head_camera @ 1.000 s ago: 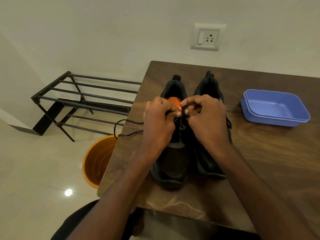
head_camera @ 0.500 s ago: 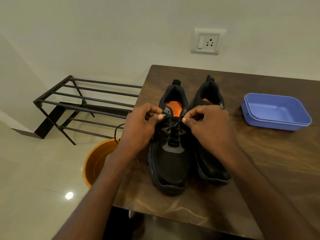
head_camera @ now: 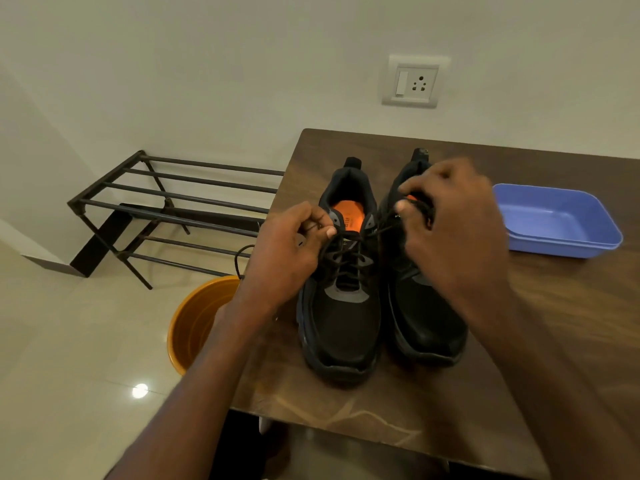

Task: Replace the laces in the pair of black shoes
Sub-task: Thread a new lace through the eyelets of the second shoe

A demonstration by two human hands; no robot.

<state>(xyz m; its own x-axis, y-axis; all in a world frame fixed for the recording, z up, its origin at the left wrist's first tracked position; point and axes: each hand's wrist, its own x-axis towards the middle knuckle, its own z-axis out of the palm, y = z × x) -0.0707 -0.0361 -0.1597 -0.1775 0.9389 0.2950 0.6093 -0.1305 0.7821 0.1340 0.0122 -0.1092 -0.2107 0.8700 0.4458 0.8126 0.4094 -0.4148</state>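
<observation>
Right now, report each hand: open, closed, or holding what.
Left hand: closed, pinching one end of the black lace beside the left shoe.
Right hand: closed, pinching the lace's other end.

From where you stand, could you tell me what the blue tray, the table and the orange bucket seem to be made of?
The blue tray looks like matte moulded plastic with rounded corners and a uniform colour. The table shows dark wood grain with a mild sheen, either wood or laminate. The orange bucket seems to be glossy plastic.
</observation>
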